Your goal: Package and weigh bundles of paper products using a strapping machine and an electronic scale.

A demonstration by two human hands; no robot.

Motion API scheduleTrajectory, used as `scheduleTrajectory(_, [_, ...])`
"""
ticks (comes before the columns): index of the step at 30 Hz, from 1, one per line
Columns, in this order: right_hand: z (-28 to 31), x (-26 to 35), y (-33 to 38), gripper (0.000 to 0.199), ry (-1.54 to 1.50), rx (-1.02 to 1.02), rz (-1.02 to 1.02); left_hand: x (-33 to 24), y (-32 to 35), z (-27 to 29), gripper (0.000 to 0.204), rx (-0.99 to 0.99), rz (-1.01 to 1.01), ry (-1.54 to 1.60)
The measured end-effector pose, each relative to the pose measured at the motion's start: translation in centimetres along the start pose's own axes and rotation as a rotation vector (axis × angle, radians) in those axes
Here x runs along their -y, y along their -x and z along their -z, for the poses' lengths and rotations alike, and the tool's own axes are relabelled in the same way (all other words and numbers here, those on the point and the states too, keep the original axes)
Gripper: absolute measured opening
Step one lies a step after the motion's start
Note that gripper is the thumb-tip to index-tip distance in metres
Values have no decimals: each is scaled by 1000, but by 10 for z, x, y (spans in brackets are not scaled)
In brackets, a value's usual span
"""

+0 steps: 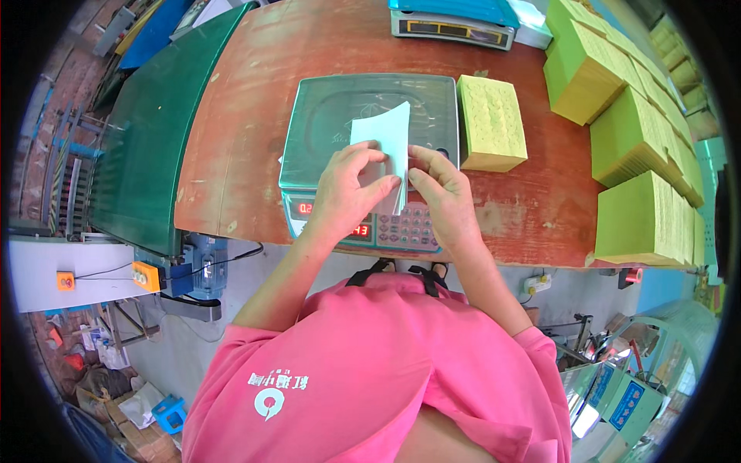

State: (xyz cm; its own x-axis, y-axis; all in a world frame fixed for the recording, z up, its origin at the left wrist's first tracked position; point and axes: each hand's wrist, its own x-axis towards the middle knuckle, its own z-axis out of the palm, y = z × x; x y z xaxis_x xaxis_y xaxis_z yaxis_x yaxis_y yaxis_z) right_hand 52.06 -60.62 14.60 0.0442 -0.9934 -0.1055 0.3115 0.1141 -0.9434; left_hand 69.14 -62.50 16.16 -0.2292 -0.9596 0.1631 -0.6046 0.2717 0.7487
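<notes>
A thin stack of pale blue-white sheets [382, 133] stands upright above the tabletop digital scale [324, 116]. My left hand [347, 189] grips the stack from the left, thumb and fingers bent round its lower part. At the right edge of the sheets, my right hand [444, 189] pinches with thumb and forefinger. The scale has a wide pan, lit red digits and a keypad, partly covered by my hands. Just right of the scale is a yellow block of stacked paper [492, 119].
More yellow paper stacks [644, 220] line the right side of the red-brown table [239, 100]. A second scale [455, 29] stands at the far edge. Along the left runs a green conveyor belt [147, 139], with orange switch boxes [144, 276] near its end.
</notes>
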Motion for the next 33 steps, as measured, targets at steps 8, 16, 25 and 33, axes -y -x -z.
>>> scheduleTrajectory(8, [-11,2,-8,35,113,8,83,8,-24,-3,29,11,312,681])
scheduleTrajectory(16, [-13,4,-11,32,194,50,128,4,-34,1,30,43,388,769])
scheduleTrajectory(25, [-3,2,-12,31,144,50,69,6,-31,-8,36,-6,380,789])
scheduleTrajectory(33, [-2,0,-10,31,271,19,145,3,-34,-12,30,0,370,575])
